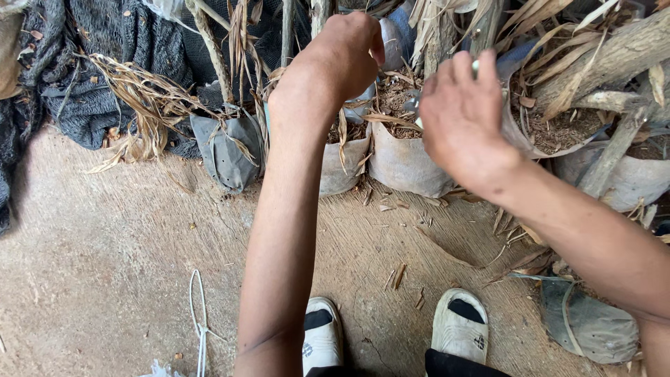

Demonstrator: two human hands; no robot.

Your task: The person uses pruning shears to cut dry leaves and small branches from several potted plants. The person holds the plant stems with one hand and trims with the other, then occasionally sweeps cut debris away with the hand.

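Your left hand (342,59) is raised over the middle grow bag (408,164), fingers curled together on something near the stems; what it pinches cannot be told. Your right hand (464,119) sits just beside it at the bag's rim, fingers bent around a small pale object (475,67) that is mostly hidden. The bag is grey, soft-sided and dusty, filled with brown fibrous soil (398,98) and dry leaves. It stands on the concrete floor (105,265) in a row, touching another grey bag (227,150) line to its left. Your white shoes (459,324) are below.
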